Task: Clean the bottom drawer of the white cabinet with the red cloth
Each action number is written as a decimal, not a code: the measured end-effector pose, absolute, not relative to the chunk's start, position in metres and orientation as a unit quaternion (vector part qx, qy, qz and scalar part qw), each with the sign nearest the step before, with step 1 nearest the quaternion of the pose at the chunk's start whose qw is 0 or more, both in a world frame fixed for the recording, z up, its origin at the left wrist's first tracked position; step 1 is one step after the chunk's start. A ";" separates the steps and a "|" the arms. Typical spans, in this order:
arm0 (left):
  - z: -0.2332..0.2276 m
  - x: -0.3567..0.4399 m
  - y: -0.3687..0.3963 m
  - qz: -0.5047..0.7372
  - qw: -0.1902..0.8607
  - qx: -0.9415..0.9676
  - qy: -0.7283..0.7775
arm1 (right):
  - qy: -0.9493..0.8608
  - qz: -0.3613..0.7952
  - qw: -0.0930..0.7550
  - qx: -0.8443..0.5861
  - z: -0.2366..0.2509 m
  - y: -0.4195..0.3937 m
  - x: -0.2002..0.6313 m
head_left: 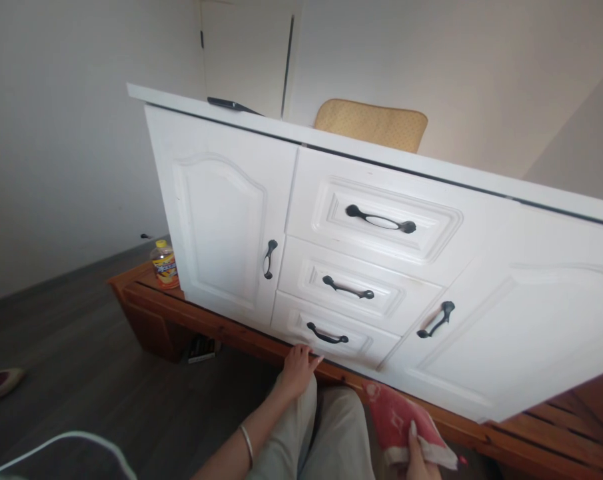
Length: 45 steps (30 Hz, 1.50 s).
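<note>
left hand (297,368): fingers loosely curled, holding nothing, tips resting at the cabinet's (381,267) bottom edge, just under the lowest drawer (331,333)
right hand (418,460): closed round a red cloth (398,423), low by the knee
cloth feel: looks soft, light and floppy, so bunching it in the palm should work
also around: yellow-capped bottle (164,263) on the wooden frame (146,293)

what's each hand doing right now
Left hand: open, fingertips against the bottom edge of the white cabinet.
Right hand: closed on a red cloth.
</note>
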<state>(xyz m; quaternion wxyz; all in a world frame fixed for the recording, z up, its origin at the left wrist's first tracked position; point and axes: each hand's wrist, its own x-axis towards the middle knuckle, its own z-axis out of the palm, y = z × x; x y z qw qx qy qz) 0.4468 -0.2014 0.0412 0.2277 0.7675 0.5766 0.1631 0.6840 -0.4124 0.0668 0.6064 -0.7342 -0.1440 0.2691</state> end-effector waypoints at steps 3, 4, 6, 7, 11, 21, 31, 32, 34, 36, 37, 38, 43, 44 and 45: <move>0.016 0.438 -0.230 0.139 0.229 0.766 0.584 | -0.147 0.128 0.604 -0.772 0.093 -0.370 0.688; 0.010 0.437 -0.238 0.133 0.224 0.766 0.587 | -0.167 0.088 0.594 -0.782 0.103 -0.354 0.690; 0.002 0.437 -0.248 0.124 0.208 0.768 0.592 | -0.228 0.058 0.568 -0.789 0.120 -0.321 0.694; 0.001 0.439 -0.250 0.121 0.199 0.770 0.595 | -0.265 0.063 0.556 -0.785 0.126 -0.303 0.694; 0.000 0.445 -0.248 0.127 0.175 0.768 0.603 | -0.438 0.107 0.535 -0.715 0.133 -0.237 0.670; 0.009 0.446 -0.248 0.134 0.172 0.770 0.599 | -0.614 0.093 0.522 -0.584 0.130 -0.156 0.509; -0.001 0.439 -0.237 0.106 0.201 0.788 0.572 | -0.764 -0.007 0.243 -0.597 0.069 -0.139 0.453; -0.002 0.439 -0.237 0.104 0.200 0.787 0.574 | -0.769 -0.004 0.233 -0.595 0.061 -0.142 0.457; -0.001 0.441 -0.238 0.106 0.197 0.787 0.575 | -0.775 -0.001 0.217 -0.594 0.049 -0.150 0.469; 0.001 0.442 -0.241 0.118 0.189 0.785 0.578 | -0.775 -0.002 0.201 -0.599 0.039 -0.162 0.489; 0.002 0.443 -0.242 0.126 0.185 0.782 0.582 | -0.773 -0.004 0.196 -0.604 0.035 -0.169 0.502; 0.003 0.444 -0.243 0.133 0.181 0.778 0.587 | -0.769 -0.007 0.190 -0.611 0.031 -0.178 0.518; 0.005 0.446 -0.245 0.159 0.177 0.764 0.600 | -0.684 -0.062 0.210 -0.695 0.019 -0.231 0.623; 0.004 0.446 -0.244 0.161 0.177 0.763 0.600 | -0.662 -0.068 0.235 -0.708 0.022 -0.241 0.643; 0.004 0.447 -0.244 0.163 0.177 0.763 0.600 | -0.647 -0.066 0.267 -0.711 0.027 -0.248 0.660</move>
